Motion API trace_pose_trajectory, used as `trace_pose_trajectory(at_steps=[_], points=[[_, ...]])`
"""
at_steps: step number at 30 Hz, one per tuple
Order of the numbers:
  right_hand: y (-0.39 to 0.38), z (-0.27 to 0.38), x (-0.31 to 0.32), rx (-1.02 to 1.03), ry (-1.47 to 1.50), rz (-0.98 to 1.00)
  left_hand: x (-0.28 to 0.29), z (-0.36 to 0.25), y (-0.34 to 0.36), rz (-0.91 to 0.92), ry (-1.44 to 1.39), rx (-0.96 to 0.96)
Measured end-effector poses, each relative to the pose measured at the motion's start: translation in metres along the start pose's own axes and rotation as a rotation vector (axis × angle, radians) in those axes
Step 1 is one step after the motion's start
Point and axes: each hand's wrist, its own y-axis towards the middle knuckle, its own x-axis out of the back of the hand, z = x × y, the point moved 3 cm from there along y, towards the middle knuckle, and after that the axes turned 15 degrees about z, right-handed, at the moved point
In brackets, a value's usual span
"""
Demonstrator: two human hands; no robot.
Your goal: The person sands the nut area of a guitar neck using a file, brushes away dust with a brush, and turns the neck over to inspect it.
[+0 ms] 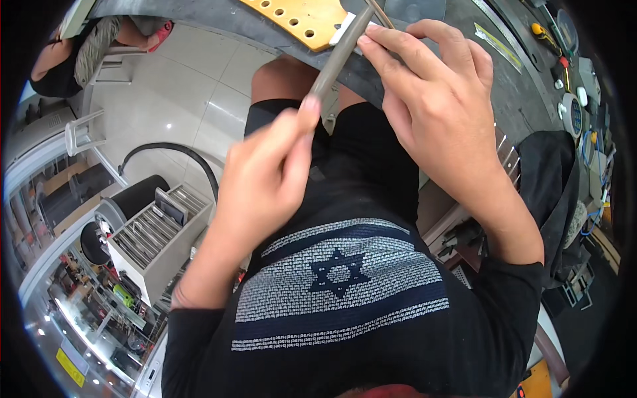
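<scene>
A long, narrow grey-brown bar, like a file (337, 63), slants across the front edge of the dark bench. My left hand (269, 162), slightly blurred, is closed around its near end with the thumb along it. The index and middle fingertips of my right hand (431, 86) rest against the bar near its far end; the thumb is mostly hidden under the hand. Beneath the bar lies a guitar headstock (322, 16) of pale yellow wood with a row of round holes. Beside it shows a small white piece (342, 28), partly covered. A thin brown stick (380, 13) crosses near the bar's tip.
A metal ruler (497, 46) lies on the bench at right, near a yellow-handled screwdriver (541, 31) and a round gauge (570, 113). Dark cloth (547, 172) hangs at the right edge. A drawer cabinet (156, 232) and a seated person (86, 56) are to the left.
</scene>
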Motion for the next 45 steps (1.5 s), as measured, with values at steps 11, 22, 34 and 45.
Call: trace_pose_trajectory(at_steps=[11,22,34,45], points=[[-0.003,-0.005,0.0,-0.008,0.025,0.022,0.007,-0.013,0.022,0.051,0.033,0.043],[-0.004,-0.006,0.001,-0.023,0.045,0.024,0.005,-0.018,0.032,0.094,-0.04,0.1],[-0.009,0.005,0.007,0.061,0.108,0.007,0.101,0.037,0.13,-0.174,-0.084,-0.076],[-0.017,0.039,-0.032,0.329,0.647,0.307,0.159,0.103,0.193,0.092,0.228,-0.165]])
